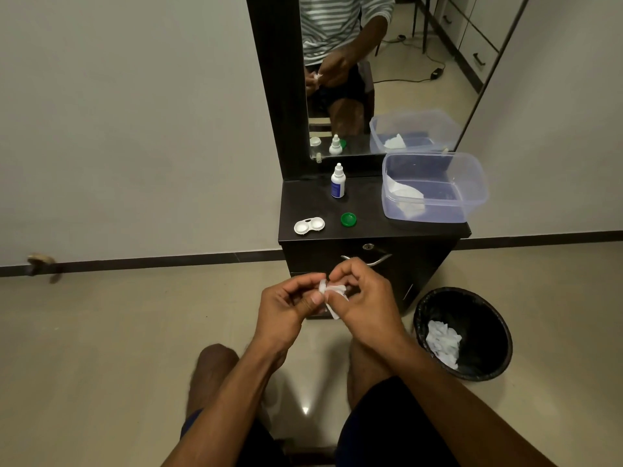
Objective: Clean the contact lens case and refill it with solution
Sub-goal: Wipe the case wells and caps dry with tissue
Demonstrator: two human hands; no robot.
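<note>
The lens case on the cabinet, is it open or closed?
Open. The lens case shows both wells uncovered, and a green cap lies apart beside it.

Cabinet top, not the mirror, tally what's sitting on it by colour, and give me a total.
White: 2, the lens case and the bottle
Green: 1, the cap
Clear: 1, the tub, with tissue inside it
Total: 4 on the cabinet, tissue not counted.
</note>
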